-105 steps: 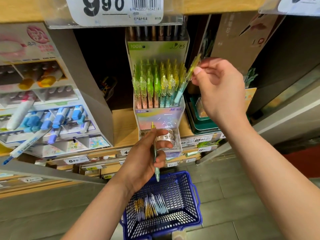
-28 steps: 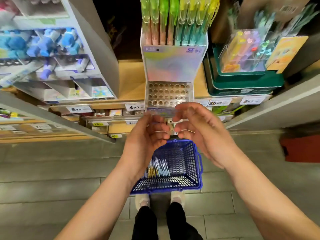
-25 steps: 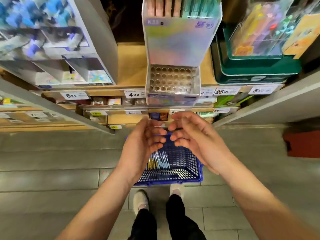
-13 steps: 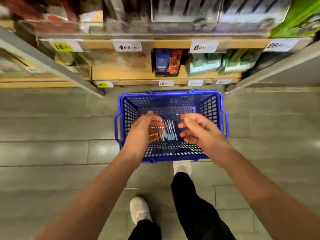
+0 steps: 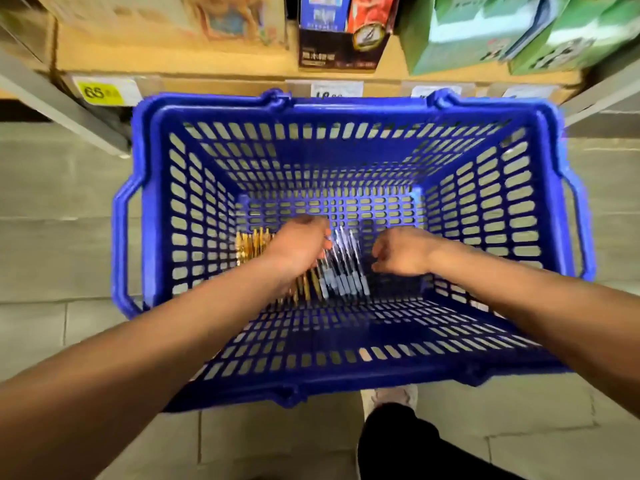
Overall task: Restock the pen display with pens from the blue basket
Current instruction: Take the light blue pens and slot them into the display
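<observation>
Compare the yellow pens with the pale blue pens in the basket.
Colour: the yellow pens are golden, the pale blue pens whitish-blue. Place: the yellow pens lie left in the blue basket, the pale blue pens nearer its middle. Cover: the left hand hides part of the yellow pens; the pale blue pens lie mostly uncovered. Both bunches lie flat, roughly parallel.

A wooden shelf (image 5: 214, 72) runs across the top, carrying a tan carton (image 5: 138, 22), a dark box (image 5: 341, 53) of blue and red packs, and green boxes (image 5: 485, 32). A yellow price tag (image 5: 98, 92) and white labels (image 5: 336, 89) line its edge. Grey floor tiles (image 5: 59, 202) lie below.
</observation>
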The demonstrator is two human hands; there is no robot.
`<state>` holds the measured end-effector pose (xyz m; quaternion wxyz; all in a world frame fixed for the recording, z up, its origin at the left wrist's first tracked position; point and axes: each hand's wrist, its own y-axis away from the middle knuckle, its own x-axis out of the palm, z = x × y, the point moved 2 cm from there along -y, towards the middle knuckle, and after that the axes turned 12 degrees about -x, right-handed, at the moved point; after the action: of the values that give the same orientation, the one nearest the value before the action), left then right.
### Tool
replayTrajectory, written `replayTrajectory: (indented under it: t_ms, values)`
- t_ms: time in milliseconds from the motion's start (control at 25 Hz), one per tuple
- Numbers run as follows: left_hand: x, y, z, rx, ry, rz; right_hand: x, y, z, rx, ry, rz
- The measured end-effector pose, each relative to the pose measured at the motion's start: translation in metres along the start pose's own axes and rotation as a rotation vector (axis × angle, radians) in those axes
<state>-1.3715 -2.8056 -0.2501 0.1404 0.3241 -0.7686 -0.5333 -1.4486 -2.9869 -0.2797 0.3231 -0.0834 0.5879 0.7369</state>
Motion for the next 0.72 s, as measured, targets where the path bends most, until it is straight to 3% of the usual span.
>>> replayTrajectory:
  t_ms: [120, 360, 600, 720]
  values:
    - [0.006, -0.031, -0.005, -0.013, -0.221, -0.035, 0.017, -0.047, -0.012, 0.081, 0.082, -0.048]
    - [0.012, -0.045, -0.001, -0.041, -0.302, -0.056, 0.049, -0.080, -0.007, 0.129, 0.041, -0.160]
    - [0.006, -0.034, 0.006, -0.117, 0.013, -0.040, 0.031, -0.067, -0.015, 0.163, -0.111, -0.080]
    - [0.010, -0.032, 0.012, -0.086, 0.086, -0.031, 0.018, -0.062, -0.019, 0.053, -0.275, -0.135]
